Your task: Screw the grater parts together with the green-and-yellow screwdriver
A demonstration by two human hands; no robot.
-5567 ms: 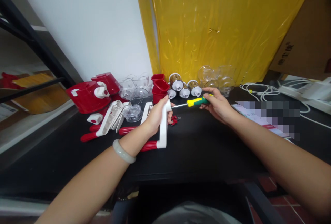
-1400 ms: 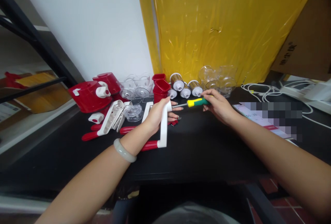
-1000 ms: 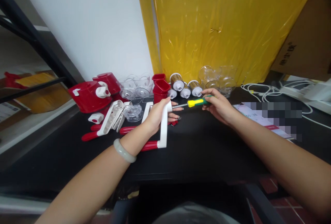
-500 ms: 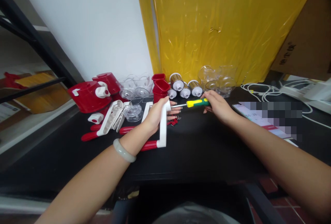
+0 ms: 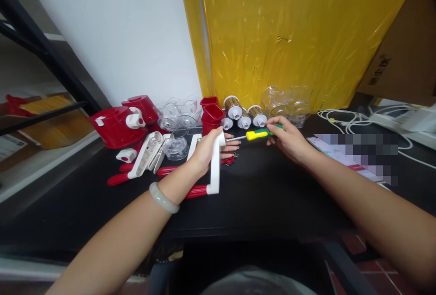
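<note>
My left hand [image 5: 204, 152] is wrapped round the top of a white crank handle [image 5: 214, 167], whose red grip [image 5: 196, 191] points left below the hand. The shaft of a yellow-green screwdriver [image 5: 259, 134] reaches into the round white end of the crank; its tip is hidden there. My right hand [image 5: 286, 137] pinches the screwdriver's green rear end between thumb and fingers. Small red pieces [image 5: 229, 161] lie on the black table just under my left fingertips. Another red grip [image 5: 166, 171] shows beside my left wrist.
Red housings [image 5: 116, 127], white clamp parts [image 5: 145, 156] and clear plastic parts [image 5: 175, 148] sit at the left. Red chutes [image 5: 211, 115], several metal drums [image 5: 233, 107] and clear hoppers [image 5: 279, 104] line the back. A phone-like screen [image 5: 347, 161] and white cables [image 5: 347, 120] are at the right.
My right hand has shifted slightly right and its fingers have changed position on the screwdriver handle, whose rear end now sits a little higher. My left hand and the crank have hardly moved.
</note>
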